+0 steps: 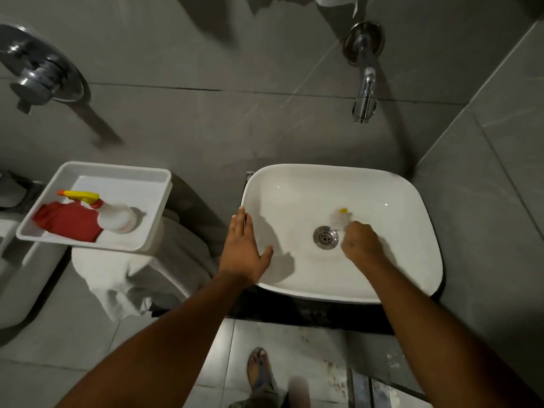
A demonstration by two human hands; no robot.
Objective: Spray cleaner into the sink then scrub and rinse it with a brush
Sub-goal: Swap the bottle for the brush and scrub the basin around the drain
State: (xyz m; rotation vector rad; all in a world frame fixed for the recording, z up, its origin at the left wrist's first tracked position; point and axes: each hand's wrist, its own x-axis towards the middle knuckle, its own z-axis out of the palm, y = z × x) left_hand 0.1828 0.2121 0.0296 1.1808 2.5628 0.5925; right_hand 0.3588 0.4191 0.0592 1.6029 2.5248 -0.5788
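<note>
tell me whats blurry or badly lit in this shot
Head view: dim overall; the brush in the right hand is smeared by motion blur; the left hand on the sink rim casts a soft shadow; wide-angle lens bends the tile lines; faucet shows glints.

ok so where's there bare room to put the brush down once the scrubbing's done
The white plastic tray has bare floor along its far wall and right side, beyond the white spray bottle; its near-left is crowded by the red cloth. In the white ceramic sink the far half is free; the steel drain, right hand with the brush and left hand fill the rest.
</note>
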